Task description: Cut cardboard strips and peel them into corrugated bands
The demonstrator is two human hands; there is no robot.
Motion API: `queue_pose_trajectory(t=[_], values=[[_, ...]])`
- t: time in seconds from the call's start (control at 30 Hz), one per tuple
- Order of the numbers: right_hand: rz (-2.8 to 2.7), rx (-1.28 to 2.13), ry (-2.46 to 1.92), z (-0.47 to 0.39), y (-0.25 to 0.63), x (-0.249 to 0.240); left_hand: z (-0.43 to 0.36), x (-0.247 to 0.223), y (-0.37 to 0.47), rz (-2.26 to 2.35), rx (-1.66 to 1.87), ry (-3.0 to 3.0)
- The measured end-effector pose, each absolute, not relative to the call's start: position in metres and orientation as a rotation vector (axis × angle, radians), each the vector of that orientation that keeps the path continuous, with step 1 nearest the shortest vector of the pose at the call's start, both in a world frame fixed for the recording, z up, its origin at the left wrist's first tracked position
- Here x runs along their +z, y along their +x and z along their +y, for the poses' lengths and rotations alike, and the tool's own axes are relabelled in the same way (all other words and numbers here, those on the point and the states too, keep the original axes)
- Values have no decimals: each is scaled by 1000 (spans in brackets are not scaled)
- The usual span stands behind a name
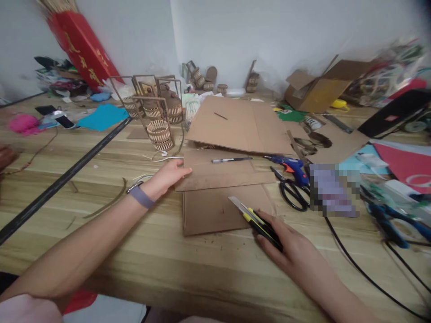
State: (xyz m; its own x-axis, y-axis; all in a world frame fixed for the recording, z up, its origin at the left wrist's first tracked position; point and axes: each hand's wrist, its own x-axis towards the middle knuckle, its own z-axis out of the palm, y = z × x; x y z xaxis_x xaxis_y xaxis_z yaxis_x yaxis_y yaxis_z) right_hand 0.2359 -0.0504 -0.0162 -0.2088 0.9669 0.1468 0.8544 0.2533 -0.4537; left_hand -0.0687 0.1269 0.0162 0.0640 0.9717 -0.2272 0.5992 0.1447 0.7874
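My right hand [286,237] is wrapped round a black and yellow utility knife [257,220]. Its blade is out and points up and left over a lower piece of cardboard [205,215]. At the left edge of an upper cardboard piece [218,172], my left hand [171,174] grips with the thumb on top; some fingers are hidden. A pen [232,159] lies across that upper piece. Behind it rests a larger cardboard sheet [242,121] with a thin dark stick on it.
Black scissors [292,195] and a blue glue gun [289,166] lie right of the cardboard. Small slatted baskets with handles [160,134] stand at back left. An open carton [313,92] is at back right. A black cable [353,262] crosses the right side. Another person's hand [6,157] shows far left.
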Motion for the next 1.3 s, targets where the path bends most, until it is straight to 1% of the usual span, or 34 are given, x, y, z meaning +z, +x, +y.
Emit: queue_pose_trajectory(t=[0.33, 0.63, 0.73, 0.8, 0.93, 1.0, 1.13, 1.3], values=[[-2133, 458, -1613, -49, 239, -18, 127, 17, -68, 1615, 515, 1428], [-2117, 696, -1599, -45, 246, 4, 105, 32, -67, 1514, 610, 1242], [-2128, 697, -1566, -45, 244, 12, 93, 35, -64, 1434, 633, 1158], [-2109, 631, -1533, -50, 244, 20, 85, 37, -65, 1399, 632, 1088], [-1879, 308, -1570, -67, 257, 35, 76, 45, -73, 1398, 678, 812], [-1671, 233, -1655, -73, 265, 40, 73, 48, -76, 1419, 709, 693], [-1289, 355, -1687, -72, 266, 43, 69, 51, -77, 1416, 752, 599], [-1156, 411, -1680, -66, 255, 46, 61, 60, -81, 1393, 765, 630]])
